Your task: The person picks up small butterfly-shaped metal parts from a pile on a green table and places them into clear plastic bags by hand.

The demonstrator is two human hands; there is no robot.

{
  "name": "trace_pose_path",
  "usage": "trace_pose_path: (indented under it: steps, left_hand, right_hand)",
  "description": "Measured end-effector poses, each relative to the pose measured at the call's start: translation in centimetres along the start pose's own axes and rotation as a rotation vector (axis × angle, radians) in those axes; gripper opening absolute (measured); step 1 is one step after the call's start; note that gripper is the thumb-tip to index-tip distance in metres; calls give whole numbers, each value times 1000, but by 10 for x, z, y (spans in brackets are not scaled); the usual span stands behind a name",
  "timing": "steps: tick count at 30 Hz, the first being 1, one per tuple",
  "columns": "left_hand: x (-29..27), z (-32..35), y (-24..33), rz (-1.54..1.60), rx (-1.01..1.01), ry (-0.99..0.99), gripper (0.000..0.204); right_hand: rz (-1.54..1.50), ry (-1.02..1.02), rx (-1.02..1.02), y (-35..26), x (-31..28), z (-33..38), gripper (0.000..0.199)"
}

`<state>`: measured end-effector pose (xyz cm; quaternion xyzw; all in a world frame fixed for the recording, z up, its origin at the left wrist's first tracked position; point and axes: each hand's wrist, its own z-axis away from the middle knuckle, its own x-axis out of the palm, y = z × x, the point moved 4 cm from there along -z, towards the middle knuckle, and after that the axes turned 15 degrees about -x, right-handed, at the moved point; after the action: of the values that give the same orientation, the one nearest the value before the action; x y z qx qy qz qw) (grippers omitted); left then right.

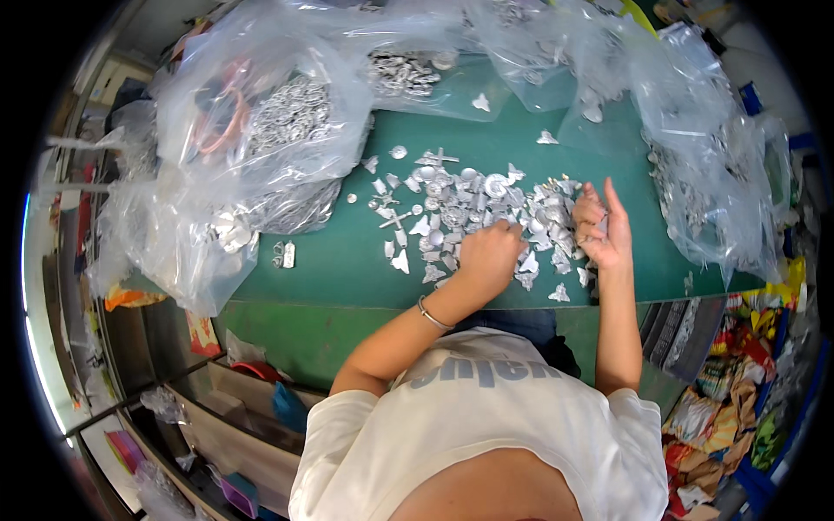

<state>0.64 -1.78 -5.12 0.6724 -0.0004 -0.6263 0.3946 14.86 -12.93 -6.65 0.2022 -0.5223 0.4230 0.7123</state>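
A spread of small silver metal pieces (473,201), among them crosses, round discs and winged shapes, lies on the green tabletop (347,276). At the near side of this pile, my left hand (489,258) is closed with its fingertips down at the pieces; whatever it pinches is hidden. My right hand (608,233) is raised at the pile's right edge, palm turned inward. One of its digits points up while the others curl around what looks like a small silver metal piece (601,224). A silver bangle (429,314) circles my left wrist.
Clear plastic bags of silver pieces (291,113) crowd the left of the table, with another bag (721,191) at the right and more along the back. A few loose pieces (284,254) lie at the left. Colourful packaging (721,391) is heaped beyond the right edge.
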Motion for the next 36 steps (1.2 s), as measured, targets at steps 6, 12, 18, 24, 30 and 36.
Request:
trace_pose_path:
  steps: [6,12,18,24,30,36]
  left_hand:
    - [-2,-1,4,9,39,-62,19]
    - [6,0,6,39,-32,-137,25]
    - [8,6,12,18,8,-121,27]
    - [9,9,18,-39,8,-120,28]
    - [14,6,16,-36,-7,-122,24]
    - [10,1,8,152,-83,-165,21]
  right_hand:
    - [1138,41,-416,-65,-8,48,19]
    - [1946,17,-599,-71,-13,72,18]
    - [2339,-122,-586,-36,2,77,31]
    - [2389,-217,-793,-32,-1,81,24]
    - [2347,-280,-1071,-44,-11,75,13]
    - [1017,115,-667,-73,-53,70,11]
